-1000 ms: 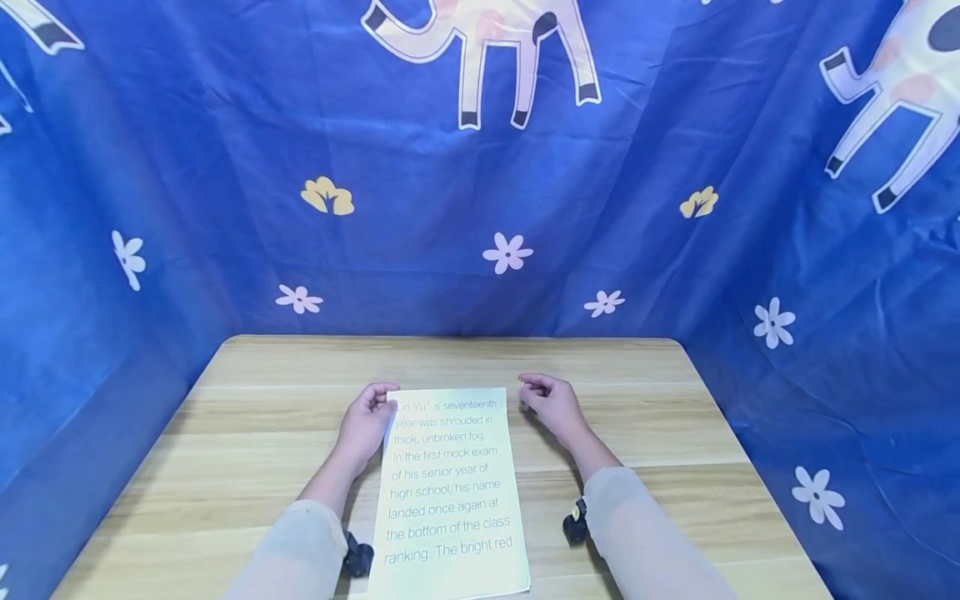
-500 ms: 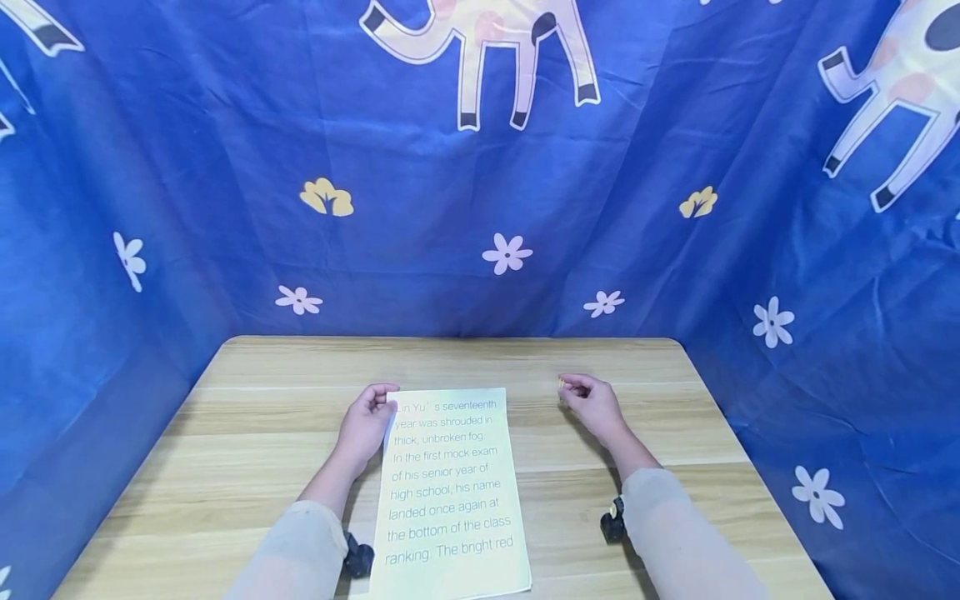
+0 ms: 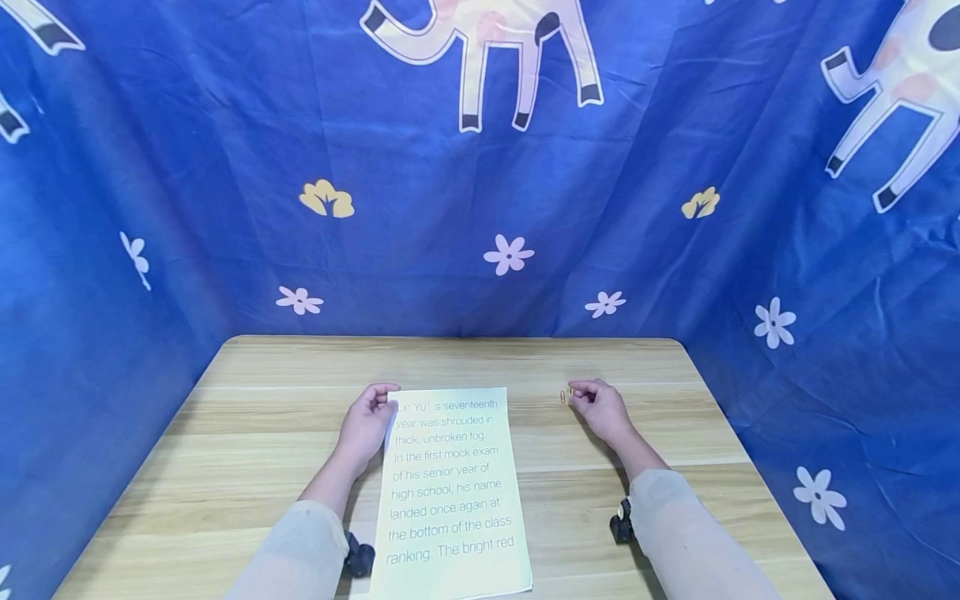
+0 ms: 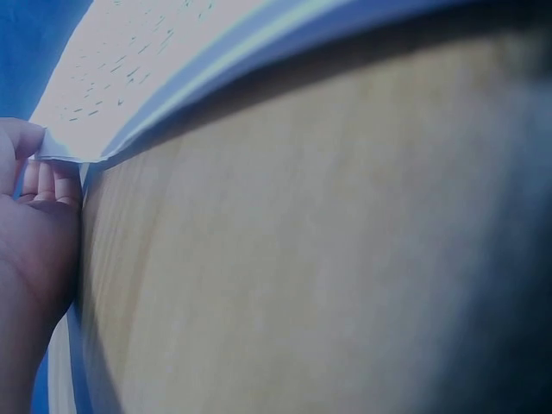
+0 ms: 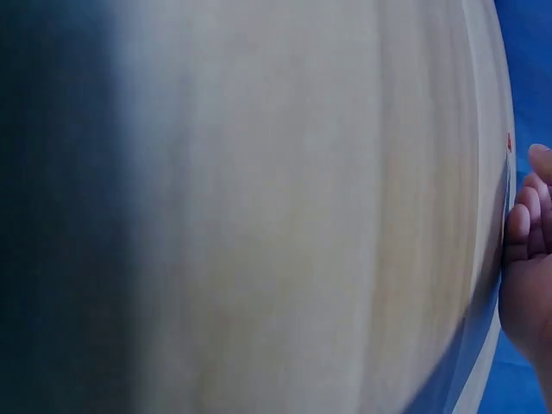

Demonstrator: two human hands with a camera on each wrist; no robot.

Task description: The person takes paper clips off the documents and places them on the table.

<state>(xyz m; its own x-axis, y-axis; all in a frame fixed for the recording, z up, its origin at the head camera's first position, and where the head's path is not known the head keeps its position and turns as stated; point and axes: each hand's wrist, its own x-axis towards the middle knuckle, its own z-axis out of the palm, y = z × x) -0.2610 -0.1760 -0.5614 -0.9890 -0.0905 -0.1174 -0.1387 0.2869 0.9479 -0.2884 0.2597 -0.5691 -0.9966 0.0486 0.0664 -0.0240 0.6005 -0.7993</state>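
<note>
My left hand [image 3: 365,423] pinches the top left corner of a stack of printed paper [image 3: 450,492]. The left wrist view shows the thumb over that corner [image 4: 82,138], with the fingers under it and the sheets' edge lifted in a curve. To the right of the paper, my right hand [image 3: 606,412] is low over the table with its thumb and forefinger together. A small gold piece, looking like a paper clip [image 3: 571,390], shows at those fingertips. Just left of them a gold paper clip [image 3: 562,397] lies on the wood. In the right wrist view the right fingertips are partly cut off.
The light wooden table [image 3: 262,433] has rounded back corners. Blue cloth [image 3: 420,250] with cows and flowers hangs behind it and along both sides. Dark wrist cameras, such as the right one [image 3: 621,523], sit below the sleeves.
My right hand has moved right, away from the paper, then slightly further right and down. A paper clip now shows on the table beside its fingertips. The left hand and paper have stayed still.
</note>
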